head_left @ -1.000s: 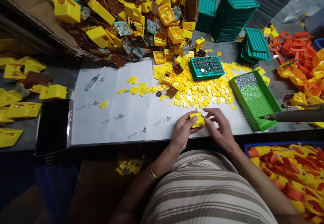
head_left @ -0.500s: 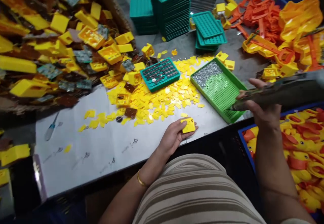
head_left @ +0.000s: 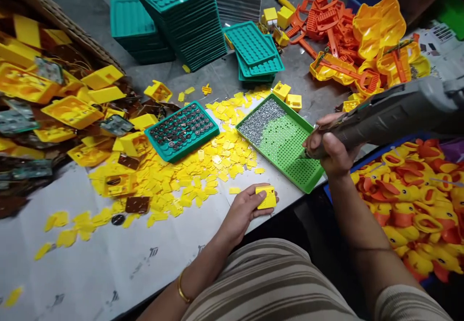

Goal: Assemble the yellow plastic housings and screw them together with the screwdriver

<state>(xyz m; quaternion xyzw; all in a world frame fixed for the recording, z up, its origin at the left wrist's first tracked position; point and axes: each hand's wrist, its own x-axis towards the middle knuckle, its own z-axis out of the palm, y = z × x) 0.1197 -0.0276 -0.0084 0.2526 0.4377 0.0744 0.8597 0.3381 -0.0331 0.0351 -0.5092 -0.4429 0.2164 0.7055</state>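
My left hand is closed round a small yellow plastic case, thumb on its upper face, just above the front edge of the table. Gripped in my right hand is a dark electric screwdriver, lying slantwise with its tip down at the green screw tray. Small silver screws are heaped at the tray's far end, and more sit in its holes. Whether the tip touches a screw cannot be made out.
Flat yellow pieces cover the table's middle beside a teal tray of round dark parts. A carton of yellow cases stands left. Teal trays are stacked behind. Orange parts lie back right; a bin of yellow ducks sits right.
The camera view has swung to the right, so table items appear further left. Both hands keep their hold, and the screwdriver tip is still over the green tray.
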